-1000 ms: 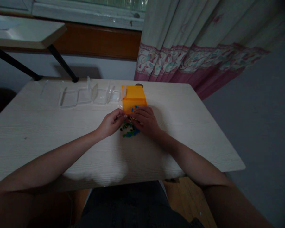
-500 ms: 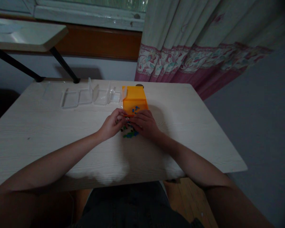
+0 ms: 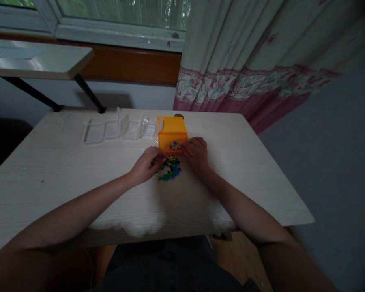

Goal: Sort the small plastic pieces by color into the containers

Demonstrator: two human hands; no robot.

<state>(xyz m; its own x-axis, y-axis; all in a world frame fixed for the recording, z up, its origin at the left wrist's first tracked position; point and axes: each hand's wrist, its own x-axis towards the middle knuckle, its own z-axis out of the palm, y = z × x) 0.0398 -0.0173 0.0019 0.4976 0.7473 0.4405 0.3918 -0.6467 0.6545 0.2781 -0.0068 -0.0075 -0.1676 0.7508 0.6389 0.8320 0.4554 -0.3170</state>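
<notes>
A heap of tiny building bricks (image 3: pixel 170 173), green, blue, black and pale, lies on the table just in front of an open orange box (image 3: pixel 172 124). Several small blue bricks (image 3: pixel 174 146) are inside the near half of the box. At the heap's left edge is my left hand (image 3: pixel 146 165), its fingers bent and pressed together by the bricks; what they pinch is too small to make out. My right hand (image 3: pixel 197 155) reaches over the box's near right corner. Its fingertips are closed together beside the blue bricks, and anything between them is hidden.
Several clear plastic boxes (image 3: pixel 93 133) with raised lids stand in a row left of the orange box. Behind it lies a dark round object (image 3: pixel 179 116). A raised shelf (image 3: pixel 39 61) on black legs stands at the back left, and a curtain (image 3: pixel 231 85) hangs behind the table.
My right hand has moved away from my left hand, rightward to the box, uncovering the brick heap. My left hand stays by the heap. The whole view has tilted up slightly.
</notes>
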